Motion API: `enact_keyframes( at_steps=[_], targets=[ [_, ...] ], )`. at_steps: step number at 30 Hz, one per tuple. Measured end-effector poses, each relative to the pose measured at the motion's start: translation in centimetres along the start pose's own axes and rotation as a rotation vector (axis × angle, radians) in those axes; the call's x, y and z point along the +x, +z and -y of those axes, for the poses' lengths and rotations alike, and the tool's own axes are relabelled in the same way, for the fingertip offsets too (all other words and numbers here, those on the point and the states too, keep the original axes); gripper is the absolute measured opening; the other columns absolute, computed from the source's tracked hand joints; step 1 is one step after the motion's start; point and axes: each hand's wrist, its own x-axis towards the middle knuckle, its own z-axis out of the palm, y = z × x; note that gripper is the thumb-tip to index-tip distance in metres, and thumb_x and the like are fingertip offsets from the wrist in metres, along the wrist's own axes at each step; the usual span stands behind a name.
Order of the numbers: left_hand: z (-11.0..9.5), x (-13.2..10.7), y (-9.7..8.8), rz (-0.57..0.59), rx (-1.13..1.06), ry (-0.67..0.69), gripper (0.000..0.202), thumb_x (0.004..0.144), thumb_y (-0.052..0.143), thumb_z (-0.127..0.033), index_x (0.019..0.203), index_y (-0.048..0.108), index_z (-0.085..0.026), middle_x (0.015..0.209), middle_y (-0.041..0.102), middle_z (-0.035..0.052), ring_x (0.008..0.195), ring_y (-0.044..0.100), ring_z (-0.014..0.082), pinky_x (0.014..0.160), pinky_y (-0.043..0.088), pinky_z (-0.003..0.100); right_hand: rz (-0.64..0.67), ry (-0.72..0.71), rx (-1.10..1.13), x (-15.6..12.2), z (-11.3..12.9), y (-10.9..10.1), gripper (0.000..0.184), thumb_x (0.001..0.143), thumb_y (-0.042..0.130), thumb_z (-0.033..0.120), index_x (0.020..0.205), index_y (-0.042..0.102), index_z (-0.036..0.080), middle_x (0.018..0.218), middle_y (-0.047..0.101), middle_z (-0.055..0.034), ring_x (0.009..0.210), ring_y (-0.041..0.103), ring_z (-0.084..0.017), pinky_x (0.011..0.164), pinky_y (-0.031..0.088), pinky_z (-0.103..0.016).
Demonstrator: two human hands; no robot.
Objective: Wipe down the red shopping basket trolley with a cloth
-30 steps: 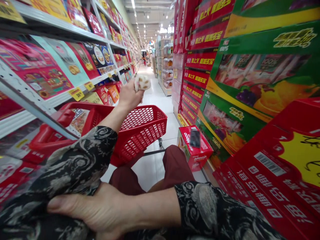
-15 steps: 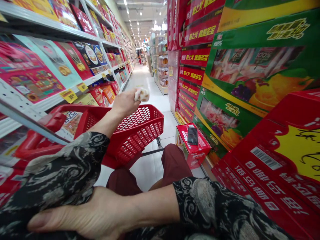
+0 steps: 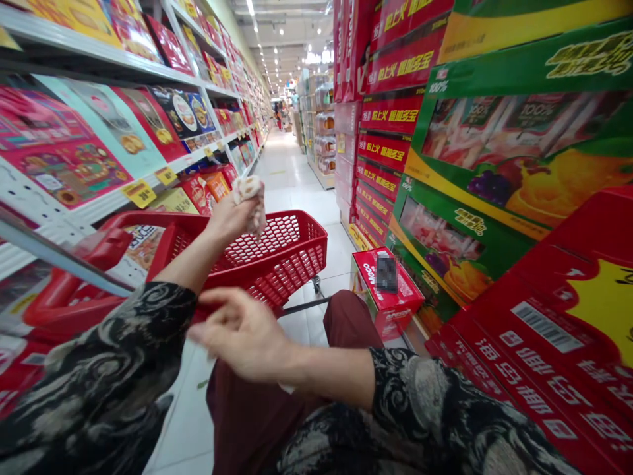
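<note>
My left hand (image 3: 228, 218) is closed around a crumpled whitish cloth (image 3: 251, 196) with brownish spots, one end hanging down. It is held above the red shopping cart basket (image 3: 291, 264), whose perforated wall shows behind it. My right hand (image 3: 247, 336) is in front of my body, across from the left forearm, its fingertips close to the left sleeve cuff. Its fingers are apart and a little curled, slightly blurred, with nothing seen in them. The patterned black sleeve (image 3: 113, 356) covers my left arm.
Shelves of packaged biscuits (image 3: 163, 125) line the left side. Stacked red drink cartons (image 3: 390, 115) and green fruit boxes (image 3: 475, 138) stand on the right. Close to my knee sits a red box (image 3: 368, 264) with a dark blurred-out item (image 3: 386, 274) on top. The aisle floor (image 3: 281, 165) runs ahead.
My right hand has let go of the left sleeve near the elbow and moved up and forward. My left hand, with the cloth, has shifted left and slightly down.
</note>
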Motion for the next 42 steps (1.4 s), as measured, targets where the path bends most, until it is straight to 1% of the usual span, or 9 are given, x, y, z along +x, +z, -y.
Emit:
enact_keyframes(
  at_steps=[4,7,12,15,19,23,33,37,42],
  targets=[
    [2.2,-2.6,1.0,0.101,-0.274,-0.334,0.032,0.073,0.063,-0.035,0.094,0.062,-0.011,0.087,0.067,0.0050,0.087,0.060,0.0188,0.086,0.047,0.033,-0.330,-0.591,-0.587,6.7,0.9,-6.4,0.037,0.083,0.060,0.024,0.120,0.056,0.024,0.118,0.061,-0.0053,0.114,0.054,-0.017,0.101,0.044,-0.036],
    [3.0,-5.3,2.6,0.254,-0.596,-0.398,0.038,0.082,0.049,-0.049,0.098,0.060,-0.016,0.092,0.068,0.0051,0.096,0.062,0.0201,0.088,0.049,0.034,-0.211,-0.673,-0.918,10.4,-1.1,-8.2,0.047,0.083,0.062,0.029,0.127,0.050,0.022,0.133,0.052,-0.0076,0.129,0.042,-0.021,0.111,0.032,-0.040],
    [5.3,-6.3,2.4,0.347,-0.779,-0.430,0.058,0.087,0.023,-0.063,0.103,0.058,-0.020,0.099,0.067,0.0073,0.108,0.058,0.0223,0.093,0.047,0.039,-0.160,-0.710,-1.043,12.8,-5.9,-8.8,0.051,0.085,0.058,0.030,0.132,0.045,0.014,0.142,0.042,-0.0135,0.135,0.033,-0.021,0.114,0.029,-0.038],
    [7.1,-5.7,1.7,0.281,-0.540,-0.359,0.061,0.085,0.023,-0.064,0.106,0.058,-0.018,0.108,0.066,0.0092,0.115,0.054,0.0255,0.098,0.042,0.044,-0.202,-0.717,-1.032,14.2,-7.2,-10.5,0.034,0.088,0.049,0.015,0.121,0.055,0.015,0.134,0.050,-0.0109,0.128,0.042,-0.017,0.110,0.034,-0.033],
    [9.4,-6.2,2.3,-0.067,0.272,-0.042,0.043,0.083,0.042,-0.051,0.104,0.062,-0.020,0.112,0.066,0.0096,0.121,0.049,0.0283,0.107,0.029,0.048,-0.219,-0.677,-1.117,15.6,-8.7,-12.8,0.030,0.089,0.045,0.008,0.113,0.061,0.017,0.127,0.056,-0.0088,0.120,0.048,-0.017,0.104,0.039,-0.033],
    [10.8,-7.4,3.5,0.091,0.870,0.173,0.043,0.088,0.036,-0.047,0.089,0.067,-0.018,0.093,0.072,0.0108,0.094,0.063,0.0275,0.100,0.032,0.048,-0.068,-0.659,-1.291,15.4,-10.7,-14.2,0.024,0.093,0.048,0.020,0.111,0.062,0.018,0.124,0.059,-0.0098,0.117,0.048,-0.021,0.098,0.041,-0.038],
    [13.0,-7.3,2.5,0.104,1.038,0.332,0.040,0.090,0.035,-0.042,0.089,0.068,-0.019,0.088,0.073,0.0075,0.082,0.067,0.0244,0.081,0.042,0.035,-0.403,-0.450,-1.349,14.1,-9.4,-24.7,0.033,0.086,0.042,0.006,0.110,0.064,0.010,0.123,0.058,-0.0155,0.117,0.047,-0.023,0.105,0.037,-0.040],
    [13.0,-7.4,2.2,0.111,1.002,0.317,0.040,0.088,0.038,-0.043,0.090,0.069,-0.018,0.086,0.073,0.0086,0.083,0.067,0.0256,0.081,0.041,0.036,-0.511,-0.446,-1.341,12.6,-10.3,-22.0,0.039,0.082,0.044,0.003,0.116,0.062,0.008,0.132,0.051,-0.0172,0.125,0.039,-0.025,0.110,0.030,-0.042],
    [12.8,-7.4,1.8,0.120,0.976,0.315,0.039,0.087,0.039,-0.044,0.090,0.069,-0.020,0.087,0.073,0.0089,0.083,0.066,0.0257,0.093,0.037,0.041,-0.296,-0.561,-1.376,12.0,-11.1,-17.5,0.037,0.087,0.045,0.010,0.120,0.060,0.017,0.134,0.052,-0.0105,0.128,0.036,-0.022,0.109,0.030,-0.043]
  ],
)
